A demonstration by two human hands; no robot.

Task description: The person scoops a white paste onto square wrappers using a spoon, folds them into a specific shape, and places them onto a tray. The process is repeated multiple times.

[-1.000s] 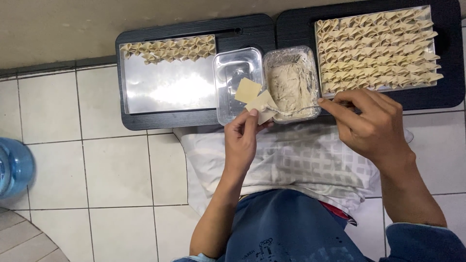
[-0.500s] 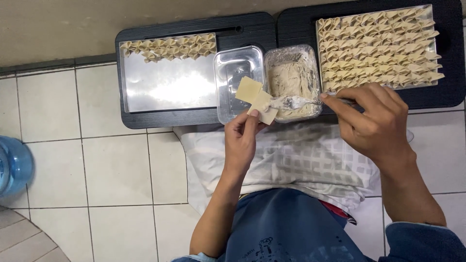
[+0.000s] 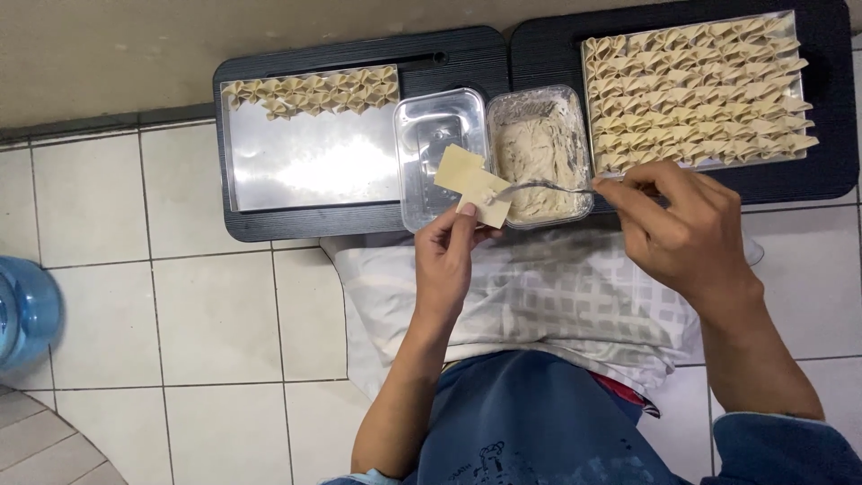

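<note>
Nearest the viewer, a pale checked cloth (image 3: 557, 296) lies across the person's lap. Above it the left hand (image 3: 446, 260) holds a square, pale-yellow dough wrapper (image 3: 473, 185) by its near edge, the grip closed on it with fingertips; the wrapper sits flat and raised over the near rim of the containers. The right hand (image 3: 687, 235) has its grip pinched narrow on the handle of a metal fork (image 3: 543, 188), which runs leftward so that its head rests on the wrapper's middle.

Just beyond, an empty clear plastic container (image 3: 429, 148) stands on the left, and touching it on the right is a clear plastic container of beige filling paste (image 3: 543, 148).

Farther out, two black trays (image 3: 467, 54) sit side by side on the tiled floor. The left one carries a metal sheet (image 3: 310, 166) with a single row of folded dumplings (image 3: 310, 92) along its far edge. The right one carries a sheet fully covered with rows of folded dumplings (image 3: 696, 90).

At the far left edge stands a blue water bottle (image 3: 25, 310).
</note>
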